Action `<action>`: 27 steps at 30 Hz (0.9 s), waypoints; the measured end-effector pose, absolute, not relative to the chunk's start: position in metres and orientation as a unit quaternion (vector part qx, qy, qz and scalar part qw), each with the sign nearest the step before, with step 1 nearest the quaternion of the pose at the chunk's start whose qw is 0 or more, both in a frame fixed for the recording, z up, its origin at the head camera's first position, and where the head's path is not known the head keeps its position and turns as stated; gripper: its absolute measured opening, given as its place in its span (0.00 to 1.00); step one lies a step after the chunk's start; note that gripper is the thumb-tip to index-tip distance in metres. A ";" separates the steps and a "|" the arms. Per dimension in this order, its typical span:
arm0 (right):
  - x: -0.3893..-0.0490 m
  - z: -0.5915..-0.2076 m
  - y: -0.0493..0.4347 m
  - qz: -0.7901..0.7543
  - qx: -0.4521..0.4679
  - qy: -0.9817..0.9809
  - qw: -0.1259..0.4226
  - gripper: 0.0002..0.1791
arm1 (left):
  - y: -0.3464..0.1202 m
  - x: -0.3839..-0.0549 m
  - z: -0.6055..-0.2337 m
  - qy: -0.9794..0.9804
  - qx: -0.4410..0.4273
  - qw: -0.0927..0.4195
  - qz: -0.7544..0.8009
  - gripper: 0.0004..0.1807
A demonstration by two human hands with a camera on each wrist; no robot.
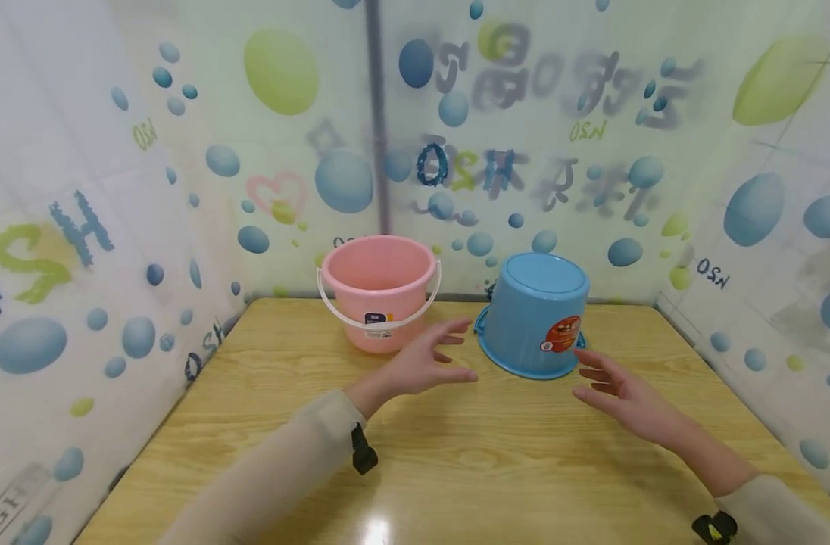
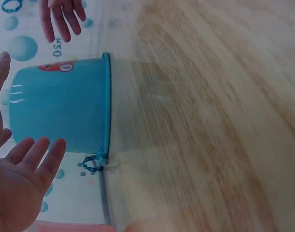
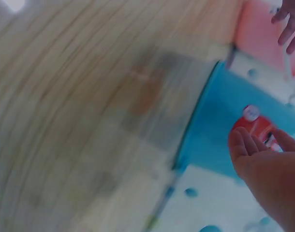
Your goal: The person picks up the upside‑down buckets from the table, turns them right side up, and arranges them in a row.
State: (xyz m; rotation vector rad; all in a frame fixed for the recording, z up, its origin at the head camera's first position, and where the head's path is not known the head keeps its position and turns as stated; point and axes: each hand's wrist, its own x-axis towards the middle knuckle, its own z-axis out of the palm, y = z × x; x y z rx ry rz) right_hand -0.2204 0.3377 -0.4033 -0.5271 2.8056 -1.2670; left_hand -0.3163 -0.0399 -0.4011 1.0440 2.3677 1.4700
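Observation:
An upside-down blue bucket point(image 1: 524, 325) with a red round label stands on the wooden table, its rim down on the tabletop. Left of it a pink bucket point(image 1: 381, 303) stands upright, its white handle hanging across the front. My left hand point(image 1: 425, 363) is in the air between the two buckets, fingers spread toward the blue one and holding nothing. On the blue bucket's other side, my right hand point(image 1: 626, 397) hovers with relaxed, slightly bent fingers, also with nothing in it. In the left wrist view a gap shows between the left fingers point(image 2: 53, 157) and the blue bucket's handle end point(image 2: 92, 164).
The wooden table point(image 1: 456, 469) reaches back to a curtain-like wall point(image 1: 551, 113) patterned with blue and green dots. Similar patterned sheets point(image 1: 81, 288) close off both sides. Dark straps point(image 1: 363, 450) sit on both sleeves at the wrists.

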 end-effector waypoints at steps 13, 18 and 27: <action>-0.287 -0.424 0.376 -0.366 -0.092 0.921 0.096 0.58 | 0.006 -0.375 -0.427 0.855 0.277 0.123 0.420 0.60; -0.308 -0.424 0.379 -0.342 -0.080 0.930 0.107 0.66 | 0.018 -0.393 -0.435 0.873 0.270 0.125 0.386 0.64; -0.322 -0.426 0.374 -0.295 -0.067 0.946 0.118 0.73 | 0.034 -0.406 -0.440 0.890 0.275 0.131 0.339 0.69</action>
